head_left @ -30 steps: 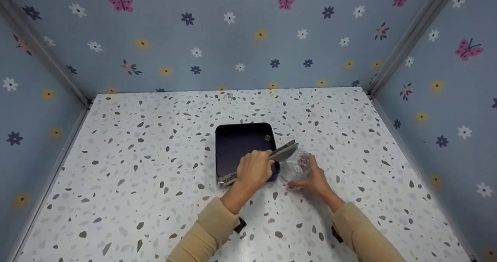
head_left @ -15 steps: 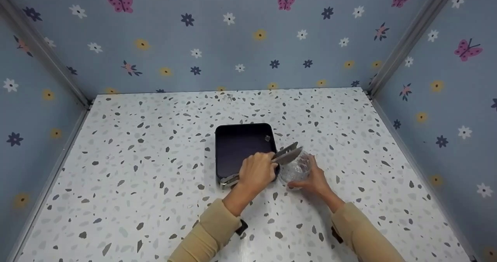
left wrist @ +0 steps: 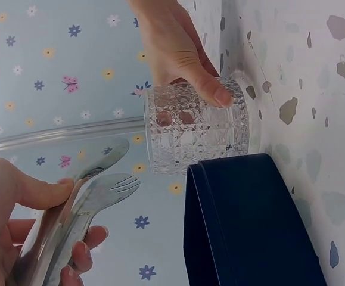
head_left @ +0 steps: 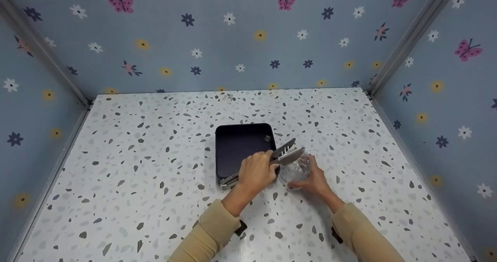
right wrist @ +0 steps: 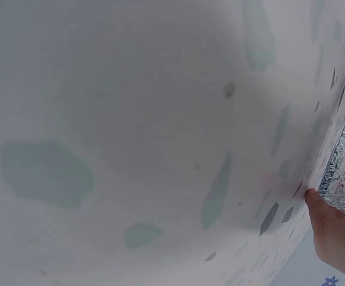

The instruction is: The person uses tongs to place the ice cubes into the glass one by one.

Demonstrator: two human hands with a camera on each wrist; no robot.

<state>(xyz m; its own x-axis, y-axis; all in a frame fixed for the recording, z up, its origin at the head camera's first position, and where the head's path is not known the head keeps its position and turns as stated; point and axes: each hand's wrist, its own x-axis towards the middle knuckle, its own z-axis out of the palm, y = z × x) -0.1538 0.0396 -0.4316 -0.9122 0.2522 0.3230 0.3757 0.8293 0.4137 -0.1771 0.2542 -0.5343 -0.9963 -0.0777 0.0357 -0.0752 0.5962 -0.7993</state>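
My left hand point(head_left: 255, 172) grips metal serving tongs point(head_left: 288, 156) over the right rim of a dark square tray point(head_left: 237, 145). The tongs' ends stand apart, one slotted like a fork, the other a solid blade, with nothing seen between them in the left wrist view. Right beside the tray, a clear cut-pattern glass point(left wrist: 196, 128) stands upright on the table. My right hand point(head_left: 312, 180) holds its side, thumb on the near wall and fingers round the far side. The tong tips overlap the glass's mouth in the head view. A small clear cube point(head_left: 267, 138) lies in the tray's far right corner.
The white speckled table point(head_left: 147, 157) spreads around the tray and glass. Blue flowered panels stand at the back point(head_left: 217, 40), left point(head_left: 31, 110) and right point(head_left: 446, 99), with grey metal posts at the corners.
The tongs' ends have spread from nearly together to clearly apart, and my left hand has shifted slightly right. My right hand, the glass, the tray and the cube have stayed put.
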